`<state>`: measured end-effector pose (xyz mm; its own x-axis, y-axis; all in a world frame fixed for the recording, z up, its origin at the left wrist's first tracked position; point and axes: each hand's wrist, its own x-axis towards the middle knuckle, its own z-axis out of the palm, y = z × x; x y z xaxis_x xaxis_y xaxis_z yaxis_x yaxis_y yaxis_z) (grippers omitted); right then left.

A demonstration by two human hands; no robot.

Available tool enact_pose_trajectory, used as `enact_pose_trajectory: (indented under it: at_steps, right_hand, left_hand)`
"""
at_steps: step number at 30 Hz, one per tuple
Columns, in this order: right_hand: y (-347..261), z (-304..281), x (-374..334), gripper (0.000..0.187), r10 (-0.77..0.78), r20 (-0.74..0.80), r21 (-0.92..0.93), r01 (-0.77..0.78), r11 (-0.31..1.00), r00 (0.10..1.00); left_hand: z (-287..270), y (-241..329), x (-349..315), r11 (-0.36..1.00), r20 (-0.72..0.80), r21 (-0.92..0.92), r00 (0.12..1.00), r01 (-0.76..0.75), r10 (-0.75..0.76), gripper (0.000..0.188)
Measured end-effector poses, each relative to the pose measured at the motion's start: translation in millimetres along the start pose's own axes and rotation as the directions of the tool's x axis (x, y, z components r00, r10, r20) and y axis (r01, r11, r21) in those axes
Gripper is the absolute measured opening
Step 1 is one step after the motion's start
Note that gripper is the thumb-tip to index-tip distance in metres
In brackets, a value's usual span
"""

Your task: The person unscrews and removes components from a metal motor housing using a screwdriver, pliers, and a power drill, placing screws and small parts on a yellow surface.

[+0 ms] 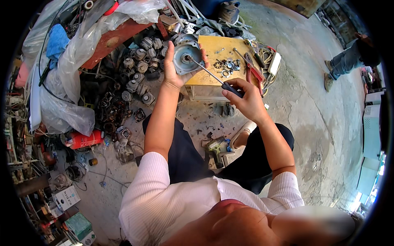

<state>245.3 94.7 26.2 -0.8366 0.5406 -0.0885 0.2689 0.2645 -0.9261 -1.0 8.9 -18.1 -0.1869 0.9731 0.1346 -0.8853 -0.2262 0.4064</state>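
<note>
Motor part: we see a round grey metal motor end cover [186, 57] with a short shaft at its centre, its face dull and cast-looking, held up over the near left corner of the bench [213, 76].
Left hand: our left hand [174, 67] is clenched around the cover's left and lower rim, fingers behind it, thumb at the edge.
Screwdriver: a long thin steel shank with a black handle [213, 76]; its tip meets the cover near the shaft.
Right hand: our right hand [246, 100] grasps the black handle, well right of and below the cover.
Bench top: yellow, flat, scuffed; washers and small bearings [229, 64] lie near its middle, red-handled pliers [253, 70] and another screwdriver [255, 53] toward its right edge.
Open room: bare cracked concrete floor [312, 102] stretches right of the bench; between our knees lie small loose parts.
Crowded side: left of the bench sits a heap of grey motor parts [141, 65], dark and oily, touching one another, beside crumpled clear plastic sheeting [69, 78].
Far right: another person's legs [344, 61] stand well apart.
</note>
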Motion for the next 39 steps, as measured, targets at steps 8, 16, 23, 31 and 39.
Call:
enact_pose_trajectory:
  at_steps: [8, 16, 23, 31, 39]
  right_hand:
    - [7, 0, 2, 0.034, 0.025, 0.012, 0.017, -0.025, 1.0, 1.0]
    - [7, 2, 1, 0.039, 0.051, 0.006, 0.095, -0.051, 0.994, 0.999]
    - [7, 2, 1, 0.04, 0.063, 0.011, 0.078, -0.064, 0.995, 0.998]
    - [13, 1, 1, 0.036, -0.016, -0.04, -0.09, 0.013, 0.996, 0.999]
    - [6, 6, -3, 0.033, -0.212, -0.065, -0.268, 0.187, 0.945, 0.975]
  left_hand:
    - [2, -1, 0, 1.0, -0.012, 0.001, 1.0, -0.001, 0.001, 0.088]
    - [2, 1, 0, 0.999, -0.042, 0.047, 0.999, -0.021, 0.023, 0.089]
    - [3, -2, 0, 0.995, -0.079, 0.099, 0.996, -0.028, 0.036, 0.088]
    - [-2, -3, 1, 0.928, -0.104, 0.366, 0.988, -0.068, 0.113, 0.083]
    - [0, -17, -4, 0.888, -0.137, 0.451, 0.975, -0.094, 0.173, 0.073]
